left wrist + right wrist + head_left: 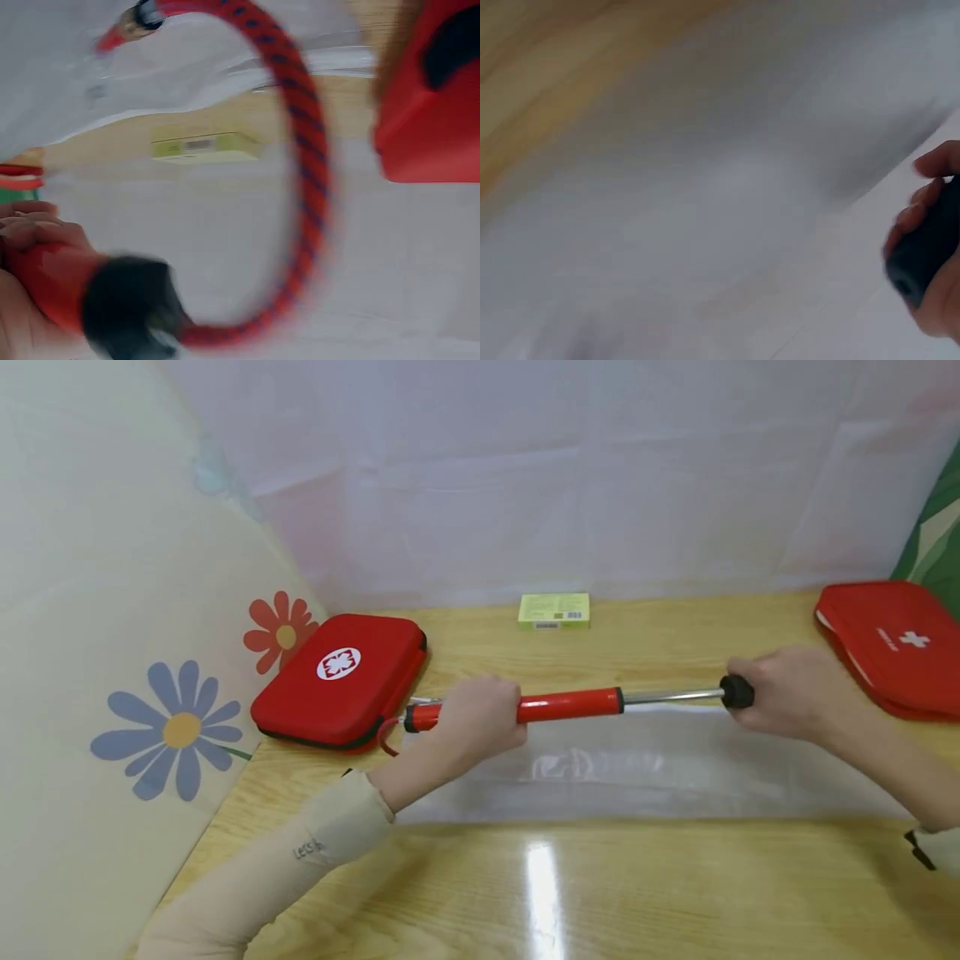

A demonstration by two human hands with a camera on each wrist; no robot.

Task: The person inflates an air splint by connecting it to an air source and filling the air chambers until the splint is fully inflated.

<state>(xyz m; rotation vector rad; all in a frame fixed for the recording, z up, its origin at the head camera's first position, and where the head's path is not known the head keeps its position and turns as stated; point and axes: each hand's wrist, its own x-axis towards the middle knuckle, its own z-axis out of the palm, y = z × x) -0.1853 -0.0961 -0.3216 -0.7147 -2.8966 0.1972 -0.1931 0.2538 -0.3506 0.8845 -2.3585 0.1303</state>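
A red hand pump (572,704) is held level above the table, its metal rod (671,697) drawn out to the right. My left hand (482,717) grips the barrel near its black-capped end. Around the black handle (738,692) my right hand (786,690) is curled; the right wrist view shows the same handle (928,244) in the fingers. From the cap loops a red hose (304,142) with dark blue flecks. Its metal-tipped far end (133,26) appears over a clear plastic sheet or bag (585,777); whether it is attached, I cannot tell.
Back left lies a red zipped case (307,685) with a white emblem. A small yellow-green box (555,610) sits at the back by the white backdrop. Toward the right is a red first-aid pouch (892,652). All rest on a wood-grain table (637,893).
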